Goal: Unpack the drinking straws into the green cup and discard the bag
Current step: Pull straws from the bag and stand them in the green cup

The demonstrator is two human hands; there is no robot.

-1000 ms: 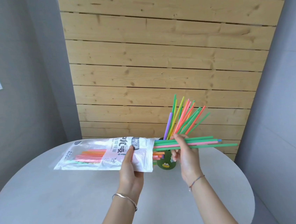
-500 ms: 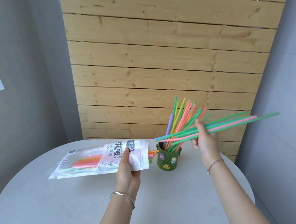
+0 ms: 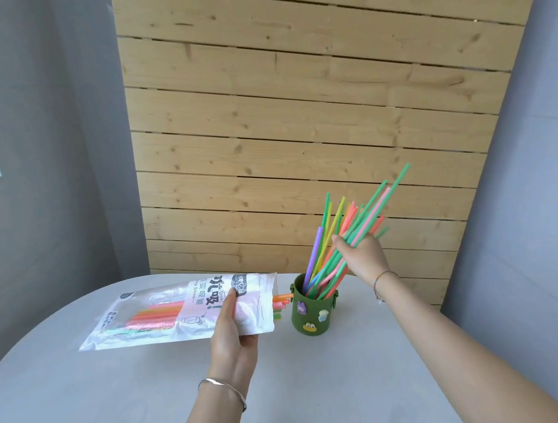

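On the round grey tabletop (image 3: 86,421), toward its far edge, a green cup (image 3: 311,314) is stood upright, with small cartoon charms (image 3: 309,327) fixed to its near face. A loose sheaf of standing straws (image 3: 319,251), purple, yellow, green and orange, is fanned out of its mouth and leaned up to the right.

A bundle of green and pink straws (image 3: 374,215) is gripped by the right hand (image 3: 361,257) above and just right of the cup, with the fingers curled round the bundle near its middle. The bundle is tilted: its upper ends are raised to the right, past the other straws, and its lower ends are set down inside the cup's mouth.

The bag (image 3: 164,313), a clear and white printed pouch, is held roughly level just left of the cup by the left hand (image 3: 232,336). Its open end is pinched between the thumb on top and the fingers underneath, and its mouth is turned toward the cup. Remaining straws (image 3: 157,315), orange, pink and green, are seen through the clear film. A few orange and yellow tips (image 3: 281,297) are pushed out of the mouth, close to the cup's rim but seemingly not touching it.

A silver bangle (image 3: 223,386) is worn on the left wrist and a thin cord bracelet (image 3: 382,278) on the right. Behind the tabletop, a panel of pale wooden planks (image 3: 294,106) is set between grey walls.
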